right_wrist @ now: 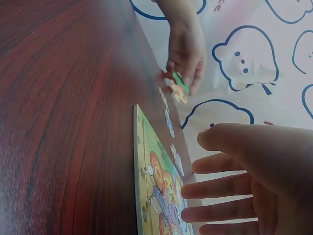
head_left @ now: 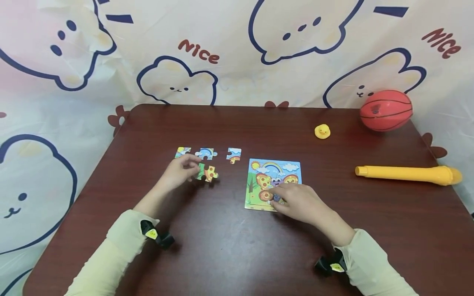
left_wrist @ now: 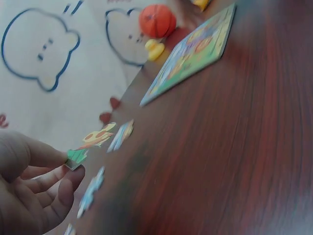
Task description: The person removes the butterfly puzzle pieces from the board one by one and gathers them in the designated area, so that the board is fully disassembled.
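My left hand (head_left: 182, 169) pinches a jigsaw piece (head_left: 211, 174) between thumb and fingers. Green with an orange and yellow pizza picture, the piece (left_wrist: 95, 139) is raised above the tabletop in the left wrist view. Just behind it lie a rainbow piece (head_left: 206, 153), a sun piece (head_left: 183, 151) partly behind my fingers, and a third loose piece (head_left: 233, 154). My right hand (head_left: 301, 201) is over the lower right of a square picture puzzle board (head_left: 255, 197), hiding that corner. Its fingers (right_wrist: 220, 189) are spread and hold nothing in the right wrist view.
On the dark wooden table (head_left: 222, 255), a small yellow rubber duck (head_left: 322, 131) sits at the back right. Beyond it a red toy basketball (head_left: 386, 110) stands near the corner. A yellow microphone-shaped toy (head_left: 407, 174) lies along the right side. A printed cloth (head_left: 237, 78) hangs behind.
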Demonstrator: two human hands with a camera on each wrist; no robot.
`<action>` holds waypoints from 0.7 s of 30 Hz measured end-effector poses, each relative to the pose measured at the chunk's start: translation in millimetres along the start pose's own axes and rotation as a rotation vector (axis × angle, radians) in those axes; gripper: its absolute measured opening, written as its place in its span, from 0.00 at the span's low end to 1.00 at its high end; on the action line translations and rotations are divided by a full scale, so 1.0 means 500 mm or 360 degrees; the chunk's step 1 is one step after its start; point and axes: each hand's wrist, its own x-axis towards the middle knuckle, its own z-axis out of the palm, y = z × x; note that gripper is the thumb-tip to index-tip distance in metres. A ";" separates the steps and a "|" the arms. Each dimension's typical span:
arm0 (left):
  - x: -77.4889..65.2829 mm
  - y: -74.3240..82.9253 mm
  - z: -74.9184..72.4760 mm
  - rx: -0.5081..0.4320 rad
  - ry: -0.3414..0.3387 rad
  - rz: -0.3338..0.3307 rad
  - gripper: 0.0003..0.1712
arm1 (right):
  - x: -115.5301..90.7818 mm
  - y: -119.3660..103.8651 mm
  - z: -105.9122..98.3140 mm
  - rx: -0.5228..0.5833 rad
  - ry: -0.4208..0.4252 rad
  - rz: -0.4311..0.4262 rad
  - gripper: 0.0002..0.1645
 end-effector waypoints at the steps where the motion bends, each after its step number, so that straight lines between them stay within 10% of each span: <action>1: 0.002 -0.016 -0.006 0.0012 0.0021 -0.0016 0.15 | 0.000 0.000 -0.001 0.0003 -0.0005 0.0009 0.18; 21: -0.027 -0.086 -0.078 0.0629 0.0258 -0.0197 0.14 | -0.012 0.013 0.007 0.0039 0.0005 0.0050 0.19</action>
